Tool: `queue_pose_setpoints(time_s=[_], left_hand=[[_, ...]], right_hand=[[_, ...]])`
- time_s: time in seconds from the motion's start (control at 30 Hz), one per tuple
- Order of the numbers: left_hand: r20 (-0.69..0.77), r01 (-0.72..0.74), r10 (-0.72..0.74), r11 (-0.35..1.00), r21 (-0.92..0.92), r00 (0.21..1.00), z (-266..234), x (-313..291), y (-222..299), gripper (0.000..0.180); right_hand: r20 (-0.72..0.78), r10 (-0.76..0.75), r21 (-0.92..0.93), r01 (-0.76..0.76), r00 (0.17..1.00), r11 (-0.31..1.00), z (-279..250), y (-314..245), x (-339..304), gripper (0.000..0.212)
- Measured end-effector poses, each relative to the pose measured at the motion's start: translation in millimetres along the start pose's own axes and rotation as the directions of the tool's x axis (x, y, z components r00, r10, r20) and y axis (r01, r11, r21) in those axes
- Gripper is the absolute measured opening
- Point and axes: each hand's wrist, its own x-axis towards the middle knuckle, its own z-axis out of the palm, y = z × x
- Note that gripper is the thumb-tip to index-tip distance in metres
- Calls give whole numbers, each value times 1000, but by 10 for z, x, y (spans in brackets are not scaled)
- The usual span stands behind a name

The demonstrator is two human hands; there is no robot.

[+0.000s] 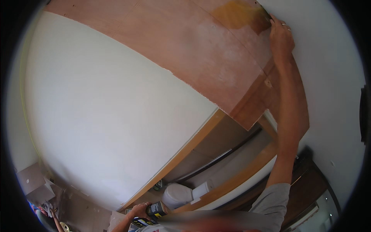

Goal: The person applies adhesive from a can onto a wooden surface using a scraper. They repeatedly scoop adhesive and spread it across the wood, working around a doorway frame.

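Observation:
My right hand (282, 34), with a ring on one finger, is raised at the upper right against a reddish-brown plaster-like surface (174, 50). Its fingers are closed at a thin dark-edged thing (265, 12), whose kind I cannot make out. Beside that thing, a yellow-brown patch (235, 13) spreads over the surface, with a darker brown area under it. Low in the view, my left hand (140, 210) is closed around a dark container (156, 210) with a printed label and a brownish end. Part of the container is hidden by the fingers.
A large white wall panel (112, 104) borders the brown surface. Below it, a wood-framed doorway (181, 156) shows a white toilet (177, 194). A dark wooden door (309, 193) stands at the lower right. Another person's arm (57, 220) shows at the lower left, near cardboard (34, 178).

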Motion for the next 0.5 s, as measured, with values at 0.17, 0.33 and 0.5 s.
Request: queue_pose_setpoints(time_s=[0.17, 0.33, 0.5], left_hand=[[35, -54, 55, 998, -35, 998, 54, 133, 96, 111], [82, -48, 55, 995, -91, 995, -4, 161, 223, 112], [70, 24, -21, 999, -44, 997, -90, 63, 264, 113]], right_hand=[[46, -82, 53, 79, 996, 995, -113, -236, -107, 27], [4, -83, 144, 81, 997, 986, -433, -168, -412, 25], [7, 51, 97, -51, 999, 994, -325, 322, -354, 27]])
